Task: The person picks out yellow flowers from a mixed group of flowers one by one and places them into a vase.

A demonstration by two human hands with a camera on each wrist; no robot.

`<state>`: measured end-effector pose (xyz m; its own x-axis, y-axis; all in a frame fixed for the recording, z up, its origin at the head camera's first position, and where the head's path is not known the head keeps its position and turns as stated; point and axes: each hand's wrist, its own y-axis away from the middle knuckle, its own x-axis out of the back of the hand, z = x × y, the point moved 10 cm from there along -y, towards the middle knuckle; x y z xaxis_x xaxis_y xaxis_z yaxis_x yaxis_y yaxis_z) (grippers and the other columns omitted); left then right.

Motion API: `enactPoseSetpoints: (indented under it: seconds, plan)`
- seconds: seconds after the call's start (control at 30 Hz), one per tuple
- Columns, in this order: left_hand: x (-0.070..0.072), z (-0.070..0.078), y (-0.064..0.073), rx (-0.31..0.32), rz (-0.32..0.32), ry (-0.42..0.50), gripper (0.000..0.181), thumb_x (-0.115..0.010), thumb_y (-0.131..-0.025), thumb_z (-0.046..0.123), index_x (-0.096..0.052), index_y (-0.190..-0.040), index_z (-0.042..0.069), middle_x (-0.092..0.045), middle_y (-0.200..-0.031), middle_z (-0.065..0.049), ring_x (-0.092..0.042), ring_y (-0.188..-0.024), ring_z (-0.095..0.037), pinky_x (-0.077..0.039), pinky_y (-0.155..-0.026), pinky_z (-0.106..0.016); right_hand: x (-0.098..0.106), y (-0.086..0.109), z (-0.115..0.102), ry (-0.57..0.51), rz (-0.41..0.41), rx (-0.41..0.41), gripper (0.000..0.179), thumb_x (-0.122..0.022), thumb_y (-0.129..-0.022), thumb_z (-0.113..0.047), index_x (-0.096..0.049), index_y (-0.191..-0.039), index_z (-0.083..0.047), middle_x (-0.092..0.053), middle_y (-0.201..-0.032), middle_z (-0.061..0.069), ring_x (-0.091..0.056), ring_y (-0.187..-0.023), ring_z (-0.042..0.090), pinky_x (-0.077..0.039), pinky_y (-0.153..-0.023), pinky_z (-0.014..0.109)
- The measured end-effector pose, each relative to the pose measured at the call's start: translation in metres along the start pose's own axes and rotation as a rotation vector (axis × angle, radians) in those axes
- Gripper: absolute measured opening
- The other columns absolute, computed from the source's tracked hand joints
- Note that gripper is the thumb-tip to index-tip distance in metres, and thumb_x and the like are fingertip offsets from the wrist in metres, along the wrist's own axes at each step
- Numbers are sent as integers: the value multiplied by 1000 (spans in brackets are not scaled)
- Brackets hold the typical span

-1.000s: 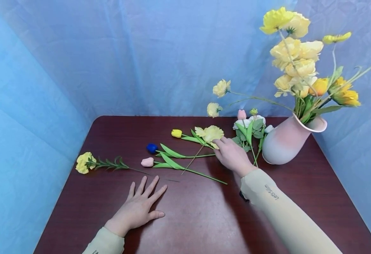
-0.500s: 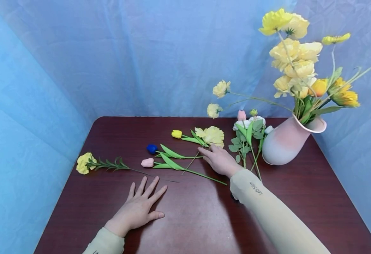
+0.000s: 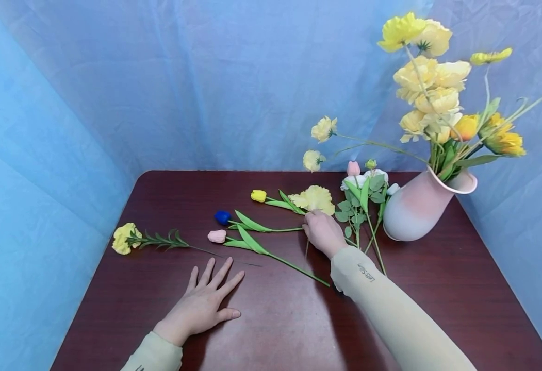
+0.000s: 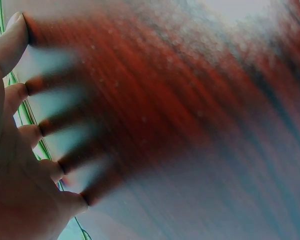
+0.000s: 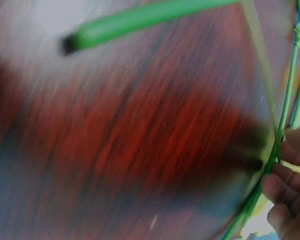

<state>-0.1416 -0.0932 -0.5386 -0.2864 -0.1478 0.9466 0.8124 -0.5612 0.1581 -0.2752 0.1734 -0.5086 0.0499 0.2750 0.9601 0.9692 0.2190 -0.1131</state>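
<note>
My left hand (image 3: 203, 304) rests on the table with its fingers spread, near the thin stem end of a yellow carnation-like flower (image 3: 123, 238). In the head view, my right hand (image 3: 324, 232) pinches the thin stem (image 5: 262, 60) of a pale yellow ruffled flower (image 3: 314, 199). The flower head lies just beyond the fingers; the hand covers part of the stem. Left of this hand lie a yellow tulip (image 3: 258, 196), a blue tulip (image 3: 223, 217) and a pink tulip (image 3: 217, 236). Green stems pass by the fingertips in the right wrist view.
A pink and white vase (image 3: 410, 211) full of yellow and orange flowers stands at the back right. Beside it lie a second pink tulip (image 3: 353, 168) and a leafy white-flowered stem (image 3: 351, 216). Blue cloth (image 3: 206, 93) hangs behind the dark table (image 3: 261, 324).
My right hand moved left, then took the pale yellow flower's stem and shifted it right. The nearer pink tulip's stem end swung toward me. My left hand stayed still.
</note>
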Motion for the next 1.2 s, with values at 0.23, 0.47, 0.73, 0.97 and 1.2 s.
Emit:
enactPoseSetpoints:
  seconds: [0.23,0.47,0.73,0.97,1.2]
  plan:
    - [1,1,0,-2,0,11,82,-65,-90,63,-35,-160,32,-18,-171,-8,-12,-154,-50,-12,-115,-76,10,0,25,-210,10,-227,10,-58,-97,-2,-67,-101,-4,-70,-102,16,-67,-89,32,-54,-75,46]
    - [2,2,1,-10,9,12,82,-65,-90,63,-36,-160,31,-19,-171,-9,-13,-153,-50,-13,-114,-76,32,-1,25,-205,63,-209,17,-55,-98,-1,-65,-113,-1,-69,-107,19,-67,-96,36,-55,-79,49]
    - [1,0,0,2,-3,5,83,-65,-90,64,-35,-160,32,-18,-171,-8,-12,-154,-49,-13,-115,-75,83,3,-6,-52,207,14,19,-57,-96,3,-70,-109,0,-66,-101,15,-66,-82,33,-55,-67,46]
    - [1,1,0,0,4,14,82,-66,-90,62,-36,-160,32,-19,-171,-8,-13,-154,-49,-12,-114,-76,141,21,-37,150,454,321,12,-57,-92,9,-64,-100,3,-57,-82,12,-54,-68,29,-47,-58,38]
    - [1,0,0,5,3,10,82,-66,-90,63,-36,-160,33,-19,-171,-8,-13,-154,-49,-12,-115,-76,193,40,-58,262,648,476,16,-46,-99,11,-60,-94,6,-55,-81,17,-53,-74,36,-55,-81,47]
